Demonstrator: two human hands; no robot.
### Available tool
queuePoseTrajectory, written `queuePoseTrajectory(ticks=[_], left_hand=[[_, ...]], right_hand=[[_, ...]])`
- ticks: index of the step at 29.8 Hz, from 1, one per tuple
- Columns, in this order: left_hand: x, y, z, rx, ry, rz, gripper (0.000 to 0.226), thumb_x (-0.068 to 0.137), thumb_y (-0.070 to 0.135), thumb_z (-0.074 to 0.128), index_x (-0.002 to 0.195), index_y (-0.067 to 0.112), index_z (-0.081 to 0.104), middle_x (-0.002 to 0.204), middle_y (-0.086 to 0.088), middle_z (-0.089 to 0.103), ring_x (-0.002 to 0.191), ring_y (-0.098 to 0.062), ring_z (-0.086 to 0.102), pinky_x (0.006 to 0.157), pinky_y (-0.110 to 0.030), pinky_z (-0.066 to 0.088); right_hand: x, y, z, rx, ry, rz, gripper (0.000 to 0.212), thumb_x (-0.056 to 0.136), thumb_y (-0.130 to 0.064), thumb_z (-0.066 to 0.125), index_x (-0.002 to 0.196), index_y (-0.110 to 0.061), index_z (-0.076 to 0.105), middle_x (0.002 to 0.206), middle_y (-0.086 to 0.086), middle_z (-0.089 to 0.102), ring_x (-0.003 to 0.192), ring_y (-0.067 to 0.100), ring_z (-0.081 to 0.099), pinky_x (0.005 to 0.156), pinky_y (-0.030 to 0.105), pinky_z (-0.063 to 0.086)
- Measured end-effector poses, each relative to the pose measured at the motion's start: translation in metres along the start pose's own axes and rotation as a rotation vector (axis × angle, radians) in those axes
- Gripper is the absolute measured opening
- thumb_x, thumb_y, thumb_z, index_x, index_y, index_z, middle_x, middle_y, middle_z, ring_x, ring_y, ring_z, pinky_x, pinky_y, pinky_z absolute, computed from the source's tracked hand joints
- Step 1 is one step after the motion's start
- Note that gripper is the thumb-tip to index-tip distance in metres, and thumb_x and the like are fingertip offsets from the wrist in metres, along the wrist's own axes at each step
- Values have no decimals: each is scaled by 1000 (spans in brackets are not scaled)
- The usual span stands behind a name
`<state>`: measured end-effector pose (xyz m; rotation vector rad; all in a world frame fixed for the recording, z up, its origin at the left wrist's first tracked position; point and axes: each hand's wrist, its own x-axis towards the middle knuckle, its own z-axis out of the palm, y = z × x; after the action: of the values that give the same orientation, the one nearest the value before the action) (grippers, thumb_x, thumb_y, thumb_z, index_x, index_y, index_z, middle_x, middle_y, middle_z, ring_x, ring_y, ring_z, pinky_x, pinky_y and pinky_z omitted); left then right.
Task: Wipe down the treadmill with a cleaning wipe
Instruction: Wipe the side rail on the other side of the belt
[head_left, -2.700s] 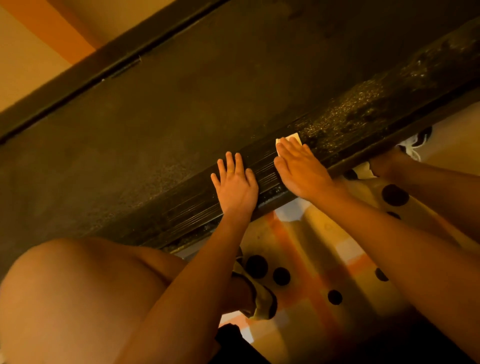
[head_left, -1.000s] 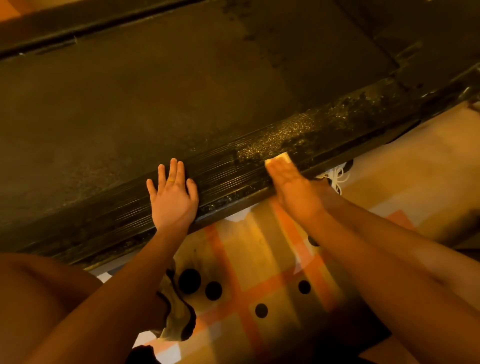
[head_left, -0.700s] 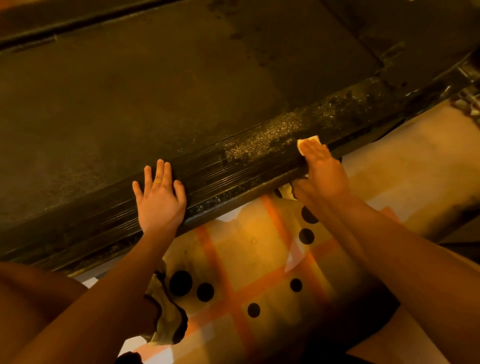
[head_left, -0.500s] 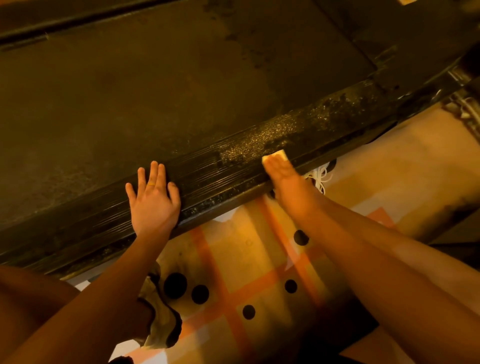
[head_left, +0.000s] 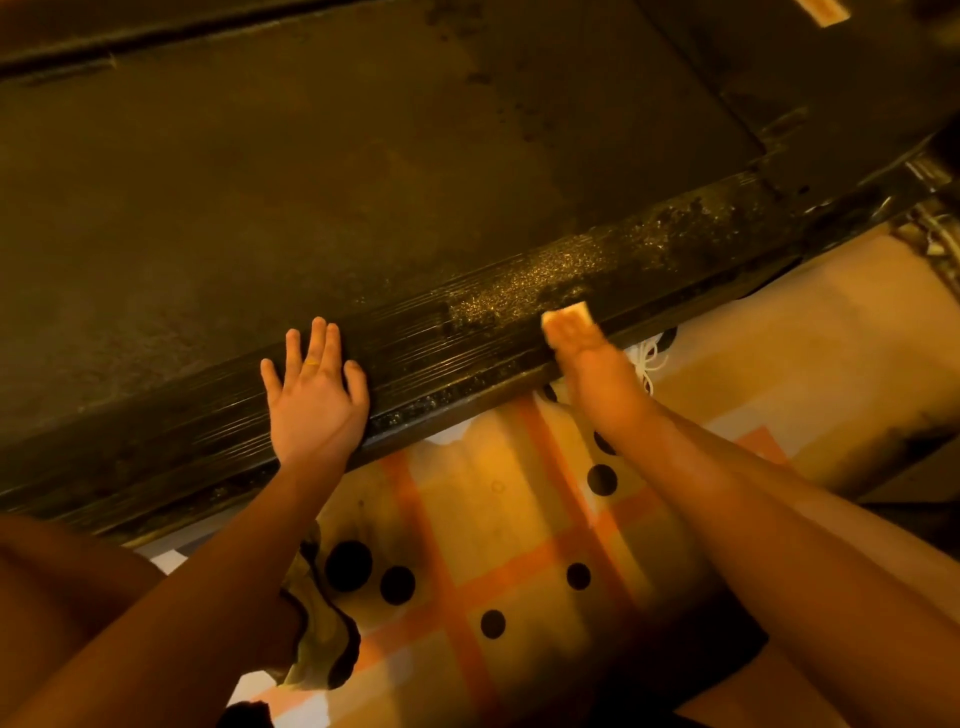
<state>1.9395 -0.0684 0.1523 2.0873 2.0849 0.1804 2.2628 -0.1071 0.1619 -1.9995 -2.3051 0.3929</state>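
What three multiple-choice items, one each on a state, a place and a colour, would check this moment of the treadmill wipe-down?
1. The left hand is:
A) fisted
B) flat, fingers straight, on the side rail
C) pinching a cloth

2. The cleaning wipe lies:
A) under the right hand's fingertips on the side rail
B) in the left hand
C) on the walking belt

3. The floor mat's stripes are:
A) blue
B) green
C) orange

1 B: palm and straight fingers rest on the ribbed rail.
2 A: its pale edge shows just beyond the fingertips.
3 C: orange bands cross the mat.
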Motion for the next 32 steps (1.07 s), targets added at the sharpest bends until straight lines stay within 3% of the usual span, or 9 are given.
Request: queuePoseTrajectory(ticks=[2,7,13,17,20,24,26,28,32], left_hand=[[0,0,0,-3,-2,-2,56,105,37,31,157,17,30,164,-3,26,153,-29,15,121,-59,13],[-1,1,-2,-13,-3,-14,56,105,37,32,157,17,30,165,-2,26,154,-28,14,122,-58,12],[1,0,1,11,-19,-18,57,105,38,30,158,18,28,166,0,23,154,-26,13,122,-56,12],[1,1,0,2,-23,-25,57,104,39,29,158,19,27,166,1,21,154,-26,11,123,-55,9],[1,0,1,-7,-25,-21,58,105,39,28,158,19,26,166,0,21,154,-26,10,123,-56,8],[0,-1,1,-13,-28,-14,58,105,39,26,158,18,26,166,0,20,155,-27,9,123,-56,8],[0,0,0,-13,-27,-9,57,105,39,26,158,17,27,166,-1,21,154,-27,10,123,-56,8],[-1,0,-1,-10,-23,-10,57,105,38,27,158,18,27,166,-1,22,154,-27,11,123,-56,9],[-1,1,-1,-12,-21,-16,57,105,38,28,158,18,27,166,0,22,154,-27,11,123,-56,9]], right_hand=[[-2,-27,6,86,-68,-38,75,97,8,44,160,-19,13,167,-2,7,155,17,2,124,34,8],[16,-102,11,180,-131,-232,75,98,10,40,161,-21,15,169,-3,9,155,14,1,120,23,7],[108,-130,14,117,-184,-307,71,94,9,47,155,-25,37,164,-3,30,148,25,33,115,47,38],[145,-99,3,46,-194,-326,69,93,10,49,151,-26,45,157,0,42,143,27,42,118,39,33],[154,-54,-15,124,-204,-225,49,100,-1,52,143,-24,55,150,0,52,141,22,45,121,38,28],[156,-25,-32,277,-219,-128,31,100,-16,60,130,-22,67,138,-2,62,133,16,52,106,22,23],[163,-34,-32,337,-238,-128,29,97,-18,65,125,-22,70,131,0,67,124,19,59,114,34,34],[169,-52,-30,371,-288,-170,29,95,-19,67,124,-22,71,128,1,69,120,19,61,110,43,45],[172,-63,-34,378,-349,-260,30,95,-16,67,125,-21,70,129,-1,68,117,15,63,106,36,47]])
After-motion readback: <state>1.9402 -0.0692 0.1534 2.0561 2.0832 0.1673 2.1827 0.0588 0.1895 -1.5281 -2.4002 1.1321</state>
